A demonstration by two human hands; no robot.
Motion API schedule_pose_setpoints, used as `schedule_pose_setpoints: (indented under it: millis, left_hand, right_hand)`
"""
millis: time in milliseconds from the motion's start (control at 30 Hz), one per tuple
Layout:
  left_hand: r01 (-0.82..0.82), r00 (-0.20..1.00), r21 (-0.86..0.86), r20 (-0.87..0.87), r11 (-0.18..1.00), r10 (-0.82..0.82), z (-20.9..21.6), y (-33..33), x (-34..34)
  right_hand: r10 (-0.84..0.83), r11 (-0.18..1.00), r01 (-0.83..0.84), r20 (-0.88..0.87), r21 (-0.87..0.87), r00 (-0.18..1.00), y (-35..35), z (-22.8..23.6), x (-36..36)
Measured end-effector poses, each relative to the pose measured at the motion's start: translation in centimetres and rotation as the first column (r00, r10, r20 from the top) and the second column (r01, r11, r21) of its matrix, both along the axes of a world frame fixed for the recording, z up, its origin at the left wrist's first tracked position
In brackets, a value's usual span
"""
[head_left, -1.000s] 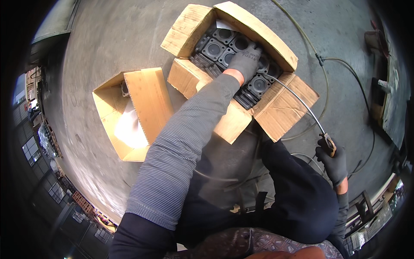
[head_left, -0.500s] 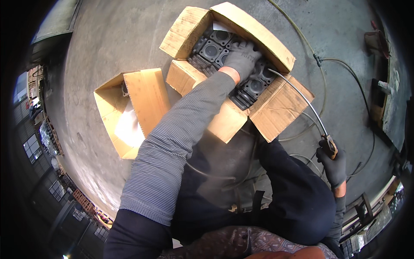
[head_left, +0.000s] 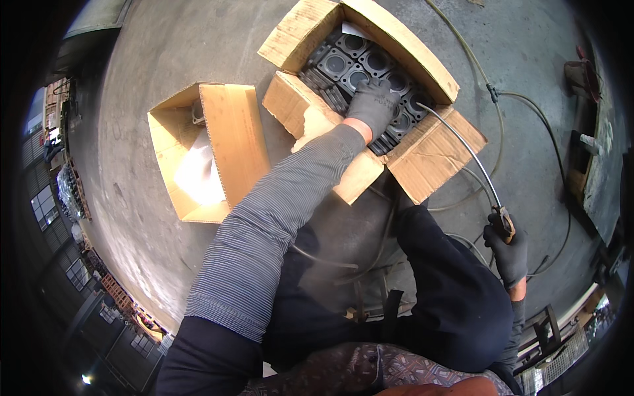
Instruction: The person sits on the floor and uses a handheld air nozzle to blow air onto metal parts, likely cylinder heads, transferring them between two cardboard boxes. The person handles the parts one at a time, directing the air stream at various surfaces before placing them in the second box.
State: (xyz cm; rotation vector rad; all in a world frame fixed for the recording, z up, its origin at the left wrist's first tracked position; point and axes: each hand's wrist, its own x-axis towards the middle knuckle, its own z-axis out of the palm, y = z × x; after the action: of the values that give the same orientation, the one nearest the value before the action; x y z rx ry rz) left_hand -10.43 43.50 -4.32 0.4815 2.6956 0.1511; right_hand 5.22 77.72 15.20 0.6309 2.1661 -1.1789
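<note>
Grey floor (head_left: 198, 56) supports boxed dark metal parts (head_left: 364, 69), square-faced with round centres.

Fisheye distortion strong, rim black; floor (head_left: 158, 59) moderately lit, pale glare at left; white sheet (head_left: 199, 175) in small carton (head_left: 234, 142) overexposed; metal tube (head_left: 473, 155) glinting; left background (head_left: 86, 290) dim, lamp (head_left: 86, 379) bright lower left

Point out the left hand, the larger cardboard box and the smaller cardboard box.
Left hand (head_left: 374, 105): head view, on the back of its grey glove.
Larger cardboard box (head_left: 432, 162): head view, on its open right-hand flap.
Smaller cardboard box (head_left: 236, 142): head view, on its broad right-hand panel.
</note>
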Motion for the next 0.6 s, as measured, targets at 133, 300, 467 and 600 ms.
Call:
schedule_pose_setpoints:
  millis: [133, 300, 467, 600]
  left_hand:
    - [-0.038, 0.999, 0.035, -0.003, 0.999, 0.038, 0.7, 0.3, 0.1]
    - [0.029, 0.999, 0.138, -0.041, 0.99, -0.024, 0.3, -1.1, -1.0]
    - [-0.083, 0.993, 0.377, 0.109, 0.922, 0.045, 0.0, -1.9, -1.4]
    - [-0.357, 0.924, 0.432, 0.296, 0.828, 0.243, -0.1, -2.3, -0.2]
  right_hand:
    - [0.004, 1.0, -0.004, 0.007, -0.001, 1.0, 0.7, -0.1, 0.8]
    - [-0.018, 1.0, 0.018, 0.018, -0.003, 1.0, 1.2, -0.3, 1.3]
    - [-0.038, 0.998, 0.037, -0.007, -0.051, 0.999, 1.2, -0.4, 1.4]
    - [0.035, 0.999, -0.034, 0.078, -0.018, 0.996, 0.9, -0.1, 1.2]
